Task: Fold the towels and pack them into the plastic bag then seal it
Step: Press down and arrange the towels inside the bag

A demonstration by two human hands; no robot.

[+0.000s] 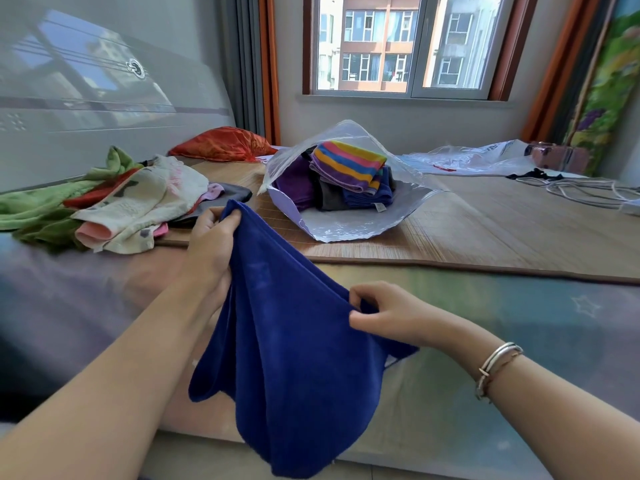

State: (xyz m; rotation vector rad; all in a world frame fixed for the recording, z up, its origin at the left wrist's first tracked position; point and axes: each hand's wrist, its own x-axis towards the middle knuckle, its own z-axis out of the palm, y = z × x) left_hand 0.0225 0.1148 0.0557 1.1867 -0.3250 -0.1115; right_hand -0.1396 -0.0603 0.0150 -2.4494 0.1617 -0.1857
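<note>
Both hands hold a blue towel [277, 341] up over the near edge of the bed [519, 323]. Left hand [211, 244] grips the top corner, fingers [221, 225] curled round the cloth, thumb side hidden by it. Right hand [384, 313] pinches the towel's right edge, thumb and index closed on a bunched fold, other fingers curled. Towel hangs loose between them, unfolded, bottom end drooping below the mattress edge.

Plastic bag [349, 223] lies on the bamboo mat [485, 230] behind the towel, mouth open toward the camera, flap standing up. Inside: a stack of folded towels, striped towel [349, 164] on top, purple, grey and blue ones under it.

Pile of unfolded towels [114, 199] left on the bed, green, cream and pink, just beside the left hand. Red pillow [221, 143] behind it. More clear plastic [460, 161] and cables [581, 192] far right. Bracelets [498, 368] on the right wrist
</note>
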